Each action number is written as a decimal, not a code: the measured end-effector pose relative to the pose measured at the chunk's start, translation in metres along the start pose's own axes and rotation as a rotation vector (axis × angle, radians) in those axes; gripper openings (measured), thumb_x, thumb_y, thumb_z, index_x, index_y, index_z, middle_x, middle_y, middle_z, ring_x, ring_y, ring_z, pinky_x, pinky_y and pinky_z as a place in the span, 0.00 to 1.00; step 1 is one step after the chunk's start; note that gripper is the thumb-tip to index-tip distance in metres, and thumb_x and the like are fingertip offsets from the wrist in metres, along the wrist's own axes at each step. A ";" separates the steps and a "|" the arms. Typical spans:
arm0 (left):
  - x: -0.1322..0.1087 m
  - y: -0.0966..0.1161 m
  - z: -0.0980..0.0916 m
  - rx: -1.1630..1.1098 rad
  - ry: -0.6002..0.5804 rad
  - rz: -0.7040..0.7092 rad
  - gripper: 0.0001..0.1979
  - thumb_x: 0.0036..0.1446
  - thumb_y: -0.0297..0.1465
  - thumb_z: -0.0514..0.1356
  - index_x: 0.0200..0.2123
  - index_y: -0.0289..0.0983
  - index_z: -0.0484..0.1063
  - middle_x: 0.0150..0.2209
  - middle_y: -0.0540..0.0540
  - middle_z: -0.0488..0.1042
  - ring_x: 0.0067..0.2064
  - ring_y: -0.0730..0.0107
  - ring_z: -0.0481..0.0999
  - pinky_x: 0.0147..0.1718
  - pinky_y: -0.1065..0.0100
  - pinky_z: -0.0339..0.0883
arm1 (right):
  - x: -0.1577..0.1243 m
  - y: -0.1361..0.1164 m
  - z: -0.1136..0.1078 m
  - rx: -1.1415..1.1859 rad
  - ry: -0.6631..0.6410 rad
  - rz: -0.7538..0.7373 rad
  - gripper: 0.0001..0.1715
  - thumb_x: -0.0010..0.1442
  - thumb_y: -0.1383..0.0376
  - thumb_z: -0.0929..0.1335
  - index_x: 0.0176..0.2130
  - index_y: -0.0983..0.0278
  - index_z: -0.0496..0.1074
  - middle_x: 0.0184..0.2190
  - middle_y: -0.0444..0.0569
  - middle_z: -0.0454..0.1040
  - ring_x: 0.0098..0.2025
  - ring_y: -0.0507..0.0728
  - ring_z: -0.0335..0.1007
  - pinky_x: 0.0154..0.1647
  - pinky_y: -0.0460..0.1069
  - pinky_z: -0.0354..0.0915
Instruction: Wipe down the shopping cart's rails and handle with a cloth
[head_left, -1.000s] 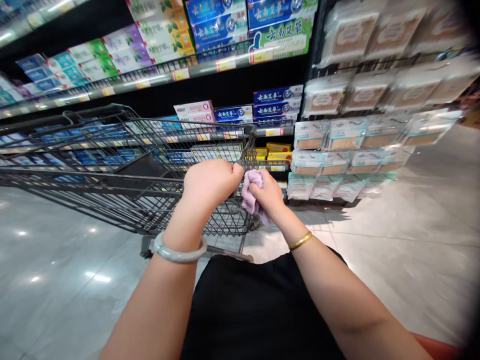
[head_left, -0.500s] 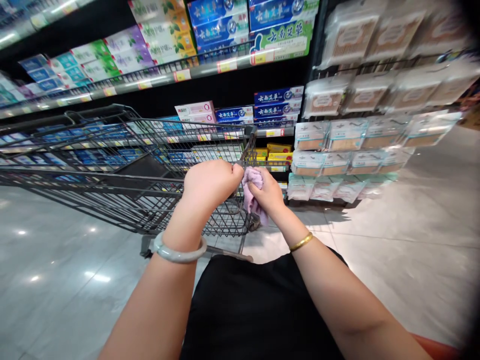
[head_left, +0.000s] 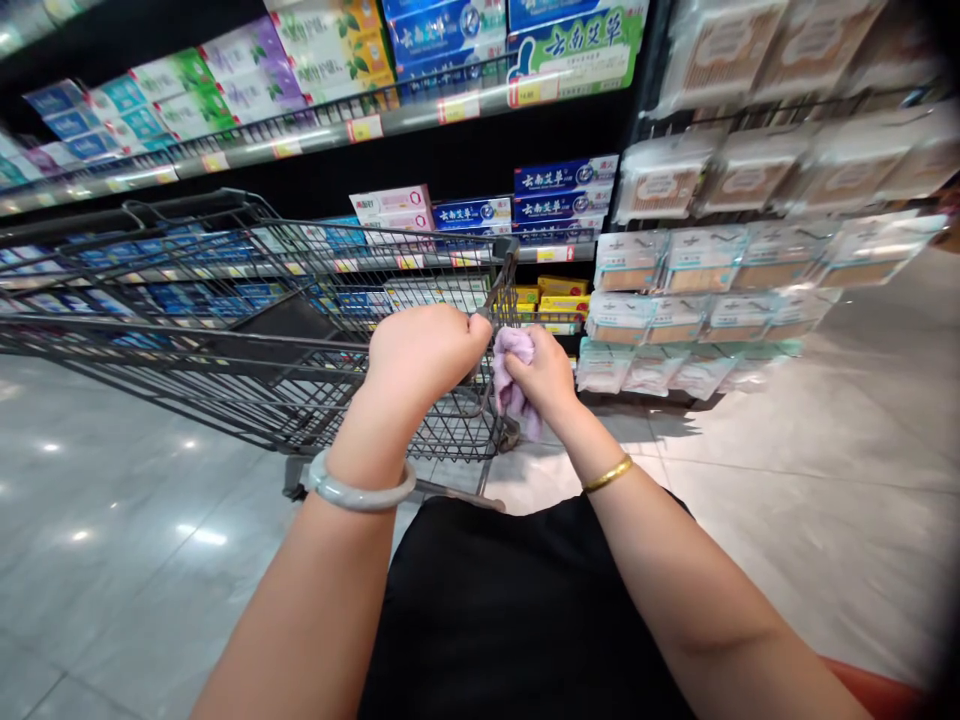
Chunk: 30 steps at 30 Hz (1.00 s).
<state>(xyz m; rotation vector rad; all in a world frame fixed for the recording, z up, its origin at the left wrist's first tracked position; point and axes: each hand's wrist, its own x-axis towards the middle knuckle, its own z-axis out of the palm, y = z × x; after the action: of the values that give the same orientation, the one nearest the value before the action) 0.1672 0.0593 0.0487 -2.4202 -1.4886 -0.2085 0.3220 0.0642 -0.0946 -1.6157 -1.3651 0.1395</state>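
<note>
Cloth (head_left: pixel 510 393) | clamped in right grip (head_left: pixel 549 374) | slightly farther from left grip (head_left: pixel 426 348) (hold: cannot tell)

On the blue boxes (head_left: pixel 561 180), the characters 云南艾草 were readable, with 清火 at the right end of some. The green sign (head_left: pixel 581 55) at the shelf edge (head_left: pixel 322 137) also carried 云南艾草. The pink-and-white boxes (head_left: pixel 392 208) seemed to bear 两面针. Print on the price tags (head_left: pixel 365 128) and hanging packets (head_left: pixel 701 262) was too small for reading surely.

Dark shopping cart (head_left: pixel 281 338) on pale tiled floor (head_left: pixel 757 545)
</note>
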 end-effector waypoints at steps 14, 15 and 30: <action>-0.001 -0.001 -0.001 0.027 -0.014 0.019 0.29 0.64 0.38 0.41 0.33 0.36 0.82 0.37 0.36 0.82 0.42 0.49 0.81 0.37 0.57 0.71 | -0.004 -0.010 -0.006 -0.103 -0.026 -0.105 0.16 0.59 0.61 0.67 0.48 0.57 0.71 0.47 0.49 0.78 0.47 0.61 0.75 0.46 0.52 0.67; -0.001 -0.001 0.000 0.035 -0.014 0.016 0.29 0.63 0.38 0.42 0.33 0.36 0.82 0.37 0.36 0.82 0.42 0.49 0.81 0.38 0.57 0.71 | -0.004 -0.009 -0.006 -0.106 -0.030 -0.099 0.16 0.59 0.60 0.67 0.48 0.57 0.71 0.47 0.49 0.78 0.48 0.61 0.75 0.46 0.52 0.67; 0.000 -0.003 0.001 0.025 -0.015 0.000 0.29 0.64 0.39 0.42 0.34 0.37 0.82 0.36 0.36 0.82 0.42 0.50 0.81 0.38 0.58 0.71 | 0.000 0.000 -0.005 -0.200 -0.111 0.006 0.16 0.58 0.60 0.68 0.47 0.58 0.72 0.47 0.52 0.79 0.46 0.62 0.75 0.43 0.52 0.68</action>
<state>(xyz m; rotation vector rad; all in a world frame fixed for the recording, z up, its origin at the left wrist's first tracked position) 0.1645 0.0607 0.0485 -2.4079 -1.4891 -0.1709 0.3248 0.0610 -0.0919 -1.8013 -1.4979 0.1000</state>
